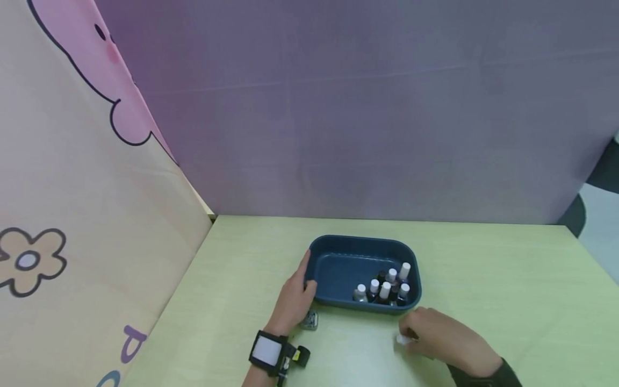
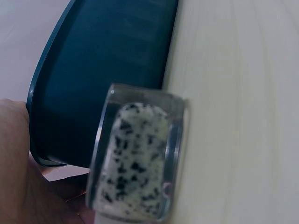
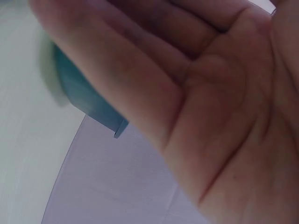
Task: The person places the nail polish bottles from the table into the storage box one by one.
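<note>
A dark blue tray [image 1: 338, 274] holds several small nail polish bottles [image 1: 384, 290] with white caps, grouped at its right front corner. My left hand [image 1: 292, 298] grips the tray's left end, the index finger lying along the side. Just below that hand, on the table, is a clear nail polish bottle [image 2: 135, 163] with black-speckled white polish. In front of the tray's right corner, my right hand [image 1: 437, 336] pinches a small white-capped nail polish bottle [image 1: 403, 339], mostly hidden by the fingers. The right palm [image 3: 219, 116] fills much of the right wrist view.
The pale green table [image 1: 508, 279] extends around the tray. Behind it hangs a purple-grey cloth [image 1: 367, 123]. A cream cloth with cartoon prints [image 1: 106, 215] borders the left side. A strapped device [image 1: 268, 350] sits on the left wrist.
</note>
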`<move>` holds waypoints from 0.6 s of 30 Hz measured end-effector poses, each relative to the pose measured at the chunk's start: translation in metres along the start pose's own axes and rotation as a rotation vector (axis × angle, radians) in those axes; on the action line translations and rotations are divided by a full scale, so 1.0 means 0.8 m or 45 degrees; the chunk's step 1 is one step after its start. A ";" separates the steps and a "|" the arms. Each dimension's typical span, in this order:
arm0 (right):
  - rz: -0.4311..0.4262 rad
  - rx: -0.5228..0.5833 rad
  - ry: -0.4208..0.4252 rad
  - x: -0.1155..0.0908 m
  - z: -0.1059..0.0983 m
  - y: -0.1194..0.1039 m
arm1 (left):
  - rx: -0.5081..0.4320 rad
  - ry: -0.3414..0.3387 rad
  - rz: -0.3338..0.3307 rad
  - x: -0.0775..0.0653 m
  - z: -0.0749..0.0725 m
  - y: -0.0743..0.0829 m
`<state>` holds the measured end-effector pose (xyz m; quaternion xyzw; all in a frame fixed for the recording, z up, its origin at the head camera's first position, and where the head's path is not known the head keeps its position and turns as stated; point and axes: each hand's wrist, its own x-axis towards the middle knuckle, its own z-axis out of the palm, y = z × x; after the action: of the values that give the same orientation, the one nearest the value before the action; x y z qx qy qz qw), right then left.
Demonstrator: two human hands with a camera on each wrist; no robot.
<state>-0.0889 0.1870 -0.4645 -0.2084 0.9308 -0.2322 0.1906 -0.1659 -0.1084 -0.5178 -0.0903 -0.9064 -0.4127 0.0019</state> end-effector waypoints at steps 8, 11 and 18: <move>-0.151 0.022 0.047 0.003 -0.003 0.002 | 0.011 -0.005 -0.015 0.000 0.002 0.001; -0.204 0.001 0.070 0.003 -0.003 0.001 | 0.001 -0.011 -0.015 -0.001 0.002 0.003; -0.317 -0.068 0.166 0.008 -0.004 -0.003 | 0.000 -0.005 -0.021 0.000 0.002 0.002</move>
<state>-0.0951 0.1830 -0.4621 -0.3116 0.9140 -0.2423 0.0939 -0.1659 -0.1065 -0.5177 -0.0835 -0.9071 -0.4125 -0.0032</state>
